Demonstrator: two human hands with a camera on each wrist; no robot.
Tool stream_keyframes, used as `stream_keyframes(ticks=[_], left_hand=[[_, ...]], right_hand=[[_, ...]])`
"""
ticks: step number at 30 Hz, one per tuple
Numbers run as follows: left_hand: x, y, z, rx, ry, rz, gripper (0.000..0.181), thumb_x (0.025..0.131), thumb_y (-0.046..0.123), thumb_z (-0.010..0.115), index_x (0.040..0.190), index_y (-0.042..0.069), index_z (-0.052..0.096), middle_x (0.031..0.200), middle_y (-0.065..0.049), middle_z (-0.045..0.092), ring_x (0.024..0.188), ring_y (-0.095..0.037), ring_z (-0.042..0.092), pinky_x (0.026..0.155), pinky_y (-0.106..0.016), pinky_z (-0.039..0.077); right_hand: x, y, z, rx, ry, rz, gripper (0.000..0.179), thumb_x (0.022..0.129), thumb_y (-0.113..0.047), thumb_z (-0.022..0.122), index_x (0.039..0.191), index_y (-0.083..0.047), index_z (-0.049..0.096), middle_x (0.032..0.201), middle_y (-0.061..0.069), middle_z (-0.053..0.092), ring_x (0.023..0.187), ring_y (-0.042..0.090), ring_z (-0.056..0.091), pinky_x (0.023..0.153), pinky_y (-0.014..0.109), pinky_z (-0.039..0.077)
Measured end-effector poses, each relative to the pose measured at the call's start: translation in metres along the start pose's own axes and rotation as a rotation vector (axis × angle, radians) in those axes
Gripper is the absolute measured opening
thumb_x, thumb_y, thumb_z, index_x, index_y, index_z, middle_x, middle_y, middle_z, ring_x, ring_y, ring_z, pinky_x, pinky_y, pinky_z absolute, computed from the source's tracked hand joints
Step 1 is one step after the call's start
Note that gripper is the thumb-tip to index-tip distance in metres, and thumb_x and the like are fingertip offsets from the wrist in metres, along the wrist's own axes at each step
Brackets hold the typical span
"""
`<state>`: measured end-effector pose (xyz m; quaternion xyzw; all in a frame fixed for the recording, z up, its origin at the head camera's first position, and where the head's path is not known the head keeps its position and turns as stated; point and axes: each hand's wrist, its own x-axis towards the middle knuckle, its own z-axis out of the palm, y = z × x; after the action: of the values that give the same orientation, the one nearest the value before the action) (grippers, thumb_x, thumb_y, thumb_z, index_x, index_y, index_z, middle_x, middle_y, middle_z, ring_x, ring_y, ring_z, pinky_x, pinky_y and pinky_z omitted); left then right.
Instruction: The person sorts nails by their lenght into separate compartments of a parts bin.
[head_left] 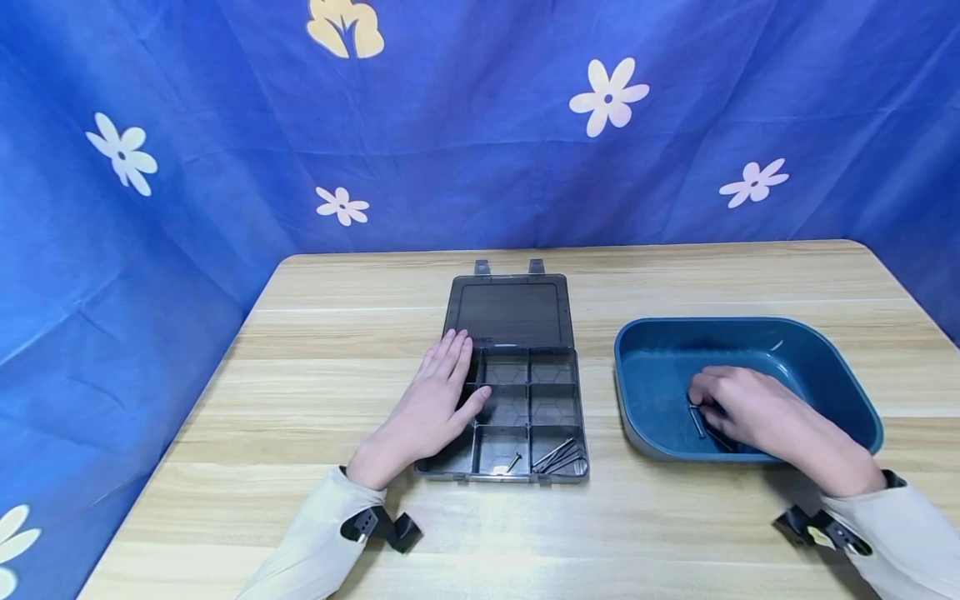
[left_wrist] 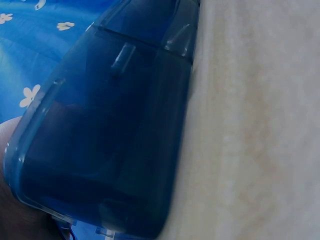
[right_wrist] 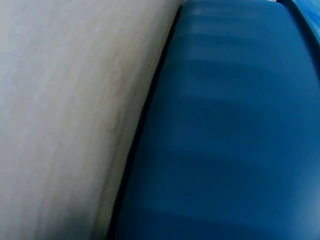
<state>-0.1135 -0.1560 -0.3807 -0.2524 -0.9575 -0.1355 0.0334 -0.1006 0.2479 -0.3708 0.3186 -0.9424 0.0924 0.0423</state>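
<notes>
A dark translucent compartment box lies with its lid folded back behind it. Across its left side rests my left hand, fingers extended and thumb over the dividers. Several long screws fill the front right compartment, and one small screw is in the front middle one. My right hand reaches into a blue basin with bent fingers. A screw lies right at its fingertips, more dark metal pieces partly hidden beneath; I cannot tell whether the fingers pinch any.
Both containers stand on a wood-grain table, the basin to the right of the box. A blue flowered cloth hangs behind the table and along its left. In the right wrist view the basin's outer wall fills the right side.
</notes>
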Motion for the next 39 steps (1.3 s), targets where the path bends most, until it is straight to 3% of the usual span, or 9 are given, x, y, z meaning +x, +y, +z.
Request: stream_keyframes(ticks=[11,22,39], left_hand=[[0.0,0.001,-0.001,0.004,-0.004,0.002,0.072,0.101,0.042,0.041,0.148,-0.008,0.023,0.157,-0.024,0.02,0.147,-0.036,0.012,0.12,-0.048,0.012],[0.0,0.0,-0.001,0.004,-0.008,-0.003,0.072,0.101,0.042,0.041,0.149,-0.008,0.022,0.157,-0.023,0.02,0.147,-0.036,0.011,0.121,-0.047,0.011],[0.0,0.0,-0.001,0.006,-0.012,0.001,0.072,0.101,0.043,0.039,0.149,-0.008,0.022,0.157,-0.023,0.019,0.147,-0.036,0.011,0.12,-0.048,0.011]], right_hand=[[0.001,0.0,-0.001,-0.012,-0.007,0.004,0.024,0.071,0.003,0.073,0.076,-0.016,0.06,0.075,-0.009,0.054,0.065,0.007,0.047,0.054,0.028,0.045],[0.008,-0.004,-0.006,-0.039,0.092,-0.064,0.022,0.071,0.0,0.075,0.076,-0.016,0.06,0.074,-0.008,0.056,0.064,0.006,0.05,0.055,0.029,0.049],[0.027,-0.033,-0.024,-0.058,0.216,-0.164,0.021,0.069,0.001,0.076,0.08,-0.012,0.063,0.077,-0.004,0.059,0.068,0.01,0.053,0.058,0.032,0.05]])
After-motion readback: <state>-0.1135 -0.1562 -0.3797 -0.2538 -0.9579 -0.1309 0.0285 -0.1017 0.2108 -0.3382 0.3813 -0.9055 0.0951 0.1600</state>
